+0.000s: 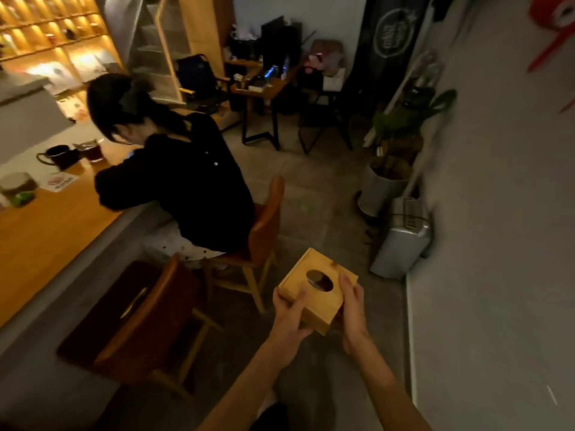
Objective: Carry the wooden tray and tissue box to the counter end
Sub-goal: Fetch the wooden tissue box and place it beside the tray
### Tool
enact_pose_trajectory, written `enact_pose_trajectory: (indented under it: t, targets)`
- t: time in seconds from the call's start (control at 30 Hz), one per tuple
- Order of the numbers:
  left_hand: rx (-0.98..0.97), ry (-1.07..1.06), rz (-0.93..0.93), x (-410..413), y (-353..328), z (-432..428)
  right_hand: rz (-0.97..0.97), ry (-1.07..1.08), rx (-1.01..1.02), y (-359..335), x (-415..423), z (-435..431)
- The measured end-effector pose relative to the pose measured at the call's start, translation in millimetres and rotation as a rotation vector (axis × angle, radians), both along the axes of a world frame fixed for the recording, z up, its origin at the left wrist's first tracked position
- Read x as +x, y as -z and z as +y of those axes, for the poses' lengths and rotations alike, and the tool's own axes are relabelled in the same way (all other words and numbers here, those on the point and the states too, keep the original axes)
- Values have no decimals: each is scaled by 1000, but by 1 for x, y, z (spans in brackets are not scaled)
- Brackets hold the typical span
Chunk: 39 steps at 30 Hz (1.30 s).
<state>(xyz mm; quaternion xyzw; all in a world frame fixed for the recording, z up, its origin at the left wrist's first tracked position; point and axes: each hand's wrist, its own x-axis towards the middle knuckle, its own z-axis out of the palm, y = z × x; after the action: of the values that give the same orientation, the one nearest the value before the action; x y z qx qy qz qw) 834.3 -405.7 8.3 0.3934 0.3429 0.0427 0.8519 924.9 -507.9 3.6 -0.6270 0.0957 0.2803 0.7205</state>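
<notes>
Head view: wooden tissue box (317, 289) is held in mid-air above the floor (311, 188), oval slot up, long axis running from near-right to far-left, one corner toward the camera. Left hand (291, 318) fingers grip the near-left side; right hand (351, 309) fingers grip the right side. Surface (46, 225) edge lies far left, chairs (149, 321) between; open floor ahead.
</notes>
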Motion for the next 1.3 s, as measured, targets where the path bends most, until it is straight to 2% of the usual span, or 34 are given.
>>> enact_pose_trajectory:
  t: [0.1,0.2,0.3,0.63,0.8,1.0,1.13,1.3]
  targets:
    - [71,-16,32,39,-3,-1,60,24,35,1,27,-5]
    - [91,0,83,80,-1,17,140,-54,85,4,67,-10]
    - [135,53,57,130,1,42,188,-94,114,4,114,-5]
    - [239,349,-20,338,-32,151,0,-363,-83,-17,348,62]
    - [240,449,-3,439,-26,184,-32,-317,-90,-19,441,88]
    - [201,404,-55,582,-6,219,-49,-244,-24,2,576,130]
    - [124,144,36,668,-12,243,5,-150,2,1,693,172]
    - [117,56,5,768,-24,270,-10,-97,86,-19,808,242]
